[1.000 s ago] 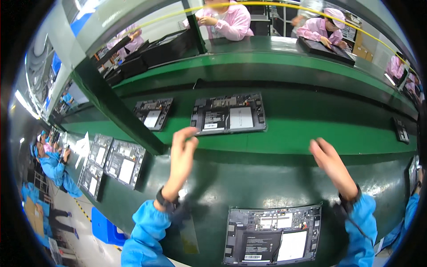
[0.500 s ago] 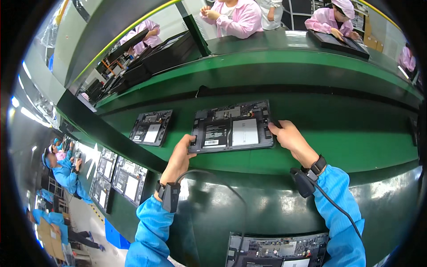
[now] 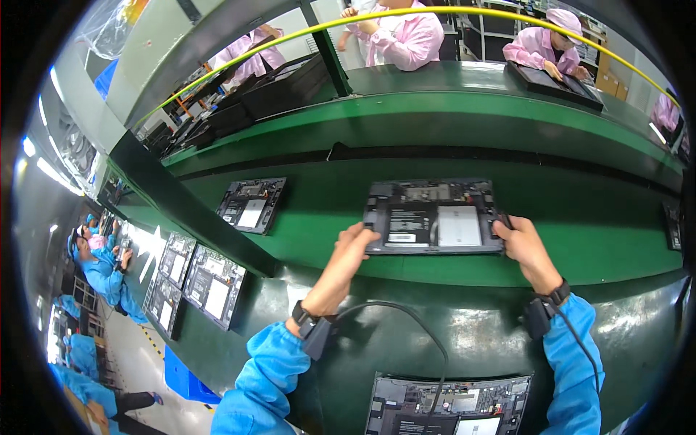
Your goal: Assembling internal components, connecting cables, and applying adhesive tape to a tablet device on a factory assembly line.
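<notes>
Both my hands grip an opened tablet (image 3: 435, 217) by its short sides, over the green conveyor belt (image 3: 573, 246). Its dark casing shows a circuit board along the far edge, with a black battery and a pale silver-white panel nearer me. My left hand (image 3: 349, 250) has its thumb on top of the near left corner, fingers underneath. On the right edge my right hand (image 3: 525, 246) pinches the same tablet; its hidden fingertips lie below. Close to me on the dark green bench (image 3: 348, 355) lies another opened tablet (image 3: 449, 406).
A further opened tablet (image 3: 252, 205) lies on the belt to the left, and one (image 3: 673, 225) at the far right. Several more (image 3: 210, 286) sit beyond the green post (image 3: 188, 206). People in pink (image 3: 406, 36) work across the line; people in blue (image 3: 109, 272) at left.
The held tablet has moved right along the belt, with both my hands still on it. The view has shifted slightly. The tablet near me stays on the bench.
</notes>
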Motion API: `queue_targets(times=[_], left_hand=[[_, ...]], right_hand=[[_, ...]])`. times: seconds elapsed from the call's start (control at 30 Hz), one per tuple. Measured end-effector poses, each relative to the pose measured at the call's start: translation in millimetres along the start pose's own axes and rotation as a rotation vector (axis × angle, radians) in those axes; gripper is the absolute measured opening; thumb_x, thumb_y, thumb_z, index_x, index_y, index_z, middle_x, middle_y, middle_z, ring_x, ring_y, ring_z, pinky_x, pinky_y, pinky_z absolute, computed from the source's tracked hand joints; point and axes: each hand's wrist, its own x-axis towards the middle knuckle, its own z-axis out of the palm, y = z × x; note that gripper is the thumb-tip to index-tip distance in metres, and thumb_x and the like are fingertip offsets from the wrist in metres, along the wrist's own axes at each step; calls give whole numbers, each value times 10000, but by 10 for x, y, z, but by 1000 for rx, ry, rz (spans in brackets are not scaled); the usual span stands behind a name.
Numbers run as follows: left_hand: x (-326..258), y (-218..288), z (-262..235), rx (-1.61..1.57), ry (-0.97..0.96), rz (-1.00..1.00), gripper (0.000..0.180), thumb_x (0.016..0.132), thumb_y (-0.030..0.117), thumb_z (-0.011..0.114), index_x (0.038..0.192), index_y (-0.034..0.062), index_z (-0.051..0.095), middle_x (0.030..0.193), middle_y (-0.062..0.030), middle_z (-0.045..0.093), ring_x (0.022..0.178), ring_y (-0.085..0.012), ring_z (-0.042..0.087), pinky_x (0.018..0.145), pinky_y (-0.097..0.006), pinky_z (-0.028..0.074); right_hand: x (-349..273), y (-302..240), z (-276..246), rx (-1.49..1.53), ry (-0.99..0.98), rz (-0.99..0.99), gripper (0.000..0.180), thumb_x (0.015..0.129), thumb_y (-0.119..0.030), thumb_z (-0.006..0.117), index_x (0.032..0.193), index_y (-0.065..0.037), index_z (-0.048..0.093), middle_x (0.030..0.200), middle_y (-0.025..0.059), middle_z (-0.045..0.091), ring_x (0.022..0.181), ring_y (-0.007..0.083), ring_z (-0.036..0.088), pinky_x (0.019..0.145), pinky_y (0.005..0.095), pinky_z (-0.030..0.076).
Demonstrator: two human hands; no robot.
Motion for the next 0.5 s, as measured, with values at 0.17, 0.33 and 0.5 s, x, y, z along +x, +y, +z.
queue_targets(times=[0.17, 0.33, 0.5], left_hand=[[-23, 65, 490, -73, -213, 8, 615, 943, 360, 591, 1401, -39, 496, 1473, -134, 459, 1283, -201, 475, 1030, -337, 395], [-445, 211, 980, 65, -420, -41, 770, 919, 399, 589, 1491, -76, 387, 1443, -173, 367, 1346, -270, 391, 1138, -352, 317], [-912, 285, 1334, -18, -693, 64, 659, 872, 425, 614, 1370, 1, 540, 1235, -206, 457, 1195, -324, 422, 1072, -408, 355]], right_hand=[[-388, 65, -741, 84, 109, 36, 157, 1036, -225, 585, 991, -87, 645, 671, -127, 408, 487, -15, 266, 440, 209, 181], [-1175, 142, -1271, 161, 215, -3, 282, 1034, -197, 577, 1259, -41, 645, 696, -122, 481, 476, -20, 287, 439, 193, 188], [-1962, 647, -1735, 243, 458, 2, 299, 1036, -174, 567, 1282, -20, 639, 750, -97, 585, 477, -16, 337, 421, 184, 210]])
